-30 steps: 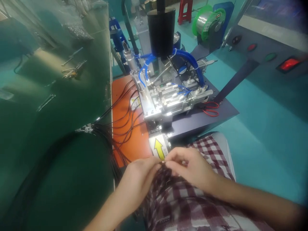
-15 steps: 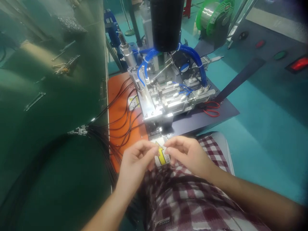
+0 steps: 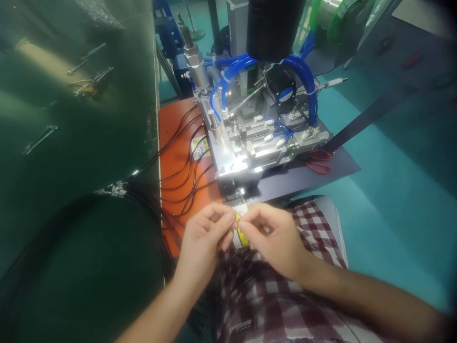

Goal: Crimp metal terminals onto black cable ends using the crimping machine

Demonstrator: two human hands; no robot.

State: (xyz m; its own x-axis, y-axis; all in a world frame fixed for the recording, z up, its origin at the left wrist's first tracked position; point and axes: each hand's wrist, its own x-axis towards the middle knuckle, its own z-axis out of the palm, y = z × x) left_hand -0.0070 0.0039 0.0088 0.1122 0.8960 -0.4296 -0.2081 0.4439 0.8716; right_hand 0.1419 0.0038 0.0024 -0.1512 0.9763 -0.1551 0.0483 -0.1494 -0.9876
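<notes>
My left hand (image 3: 209, 231) is closed in a pinch, thumb against forefinger, in front of the machine's near edge. Facing it, my right hand (image 3: 273, 233) pinches too, and the fingertips of both hands meet. Whatever lies between them is too small to make out. Just behind the fingers shows a white label with a yellow arrow (image 3: 243, 237), partly hidden by them. Beyond stands a metal machine (image 3: 250, 147) with blue air hoses (image 3: 233, 66) and a black cylinder (image 3: 274, 28) above it.
Thin black cables (image 3: 185, 166) cross the orange plate (image 3: 174, 128) to a bundle with metal ends (image 3: 116, 189) on the dark green table (image 3: 89, 267). Red-handled scissors (image 3: 319, 162) lie on the grey base. A green wire spool (image 3: 332, 19) stands at the back right.
My hands have come together, so the gap between their fingertips has closed. The view has shifted slightly, and the machine sits a little further right.
</notes>
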